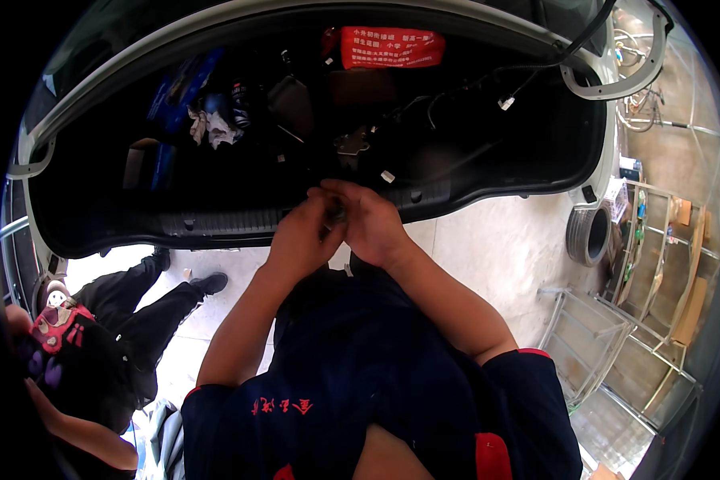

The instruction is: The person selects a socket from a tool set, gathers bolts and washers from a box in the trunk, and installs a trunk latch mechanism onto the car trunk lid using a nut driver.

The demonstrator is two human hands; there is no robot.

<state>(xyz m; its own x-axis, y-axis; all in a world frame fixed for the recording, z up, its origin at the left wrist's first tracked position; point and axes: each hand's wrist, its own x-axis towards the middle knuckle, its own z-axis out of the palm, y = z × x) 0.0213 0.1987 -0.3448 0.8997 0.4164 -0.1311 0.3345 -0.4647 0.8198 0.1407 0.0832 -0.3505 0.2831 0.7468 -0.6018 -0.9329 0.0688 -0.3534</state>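
Observation:
My left hand (300, 234) and my right hand (376, 228) meet at the rear sill (224, 222) of an open car trunk. Both have curled fingers closed around a small dark piece (338, 214) between them; its kind is too hidden to make out. Just beyond my fingertips, inside the dark trunk, lie a metal bracket-like part (352, 144) and a small white plug (387, 176). Another white connector (506, 103) hangs on a wire farther right.
Deeper in the trunk are a red printed bag (392, 50), crumpled white cloth (216, 128) and a blue box (162, 166). At left, another person (120, 344) in dark clothes is close by. A tire (590, 236) and metal racks (656, 264) stand on the right.

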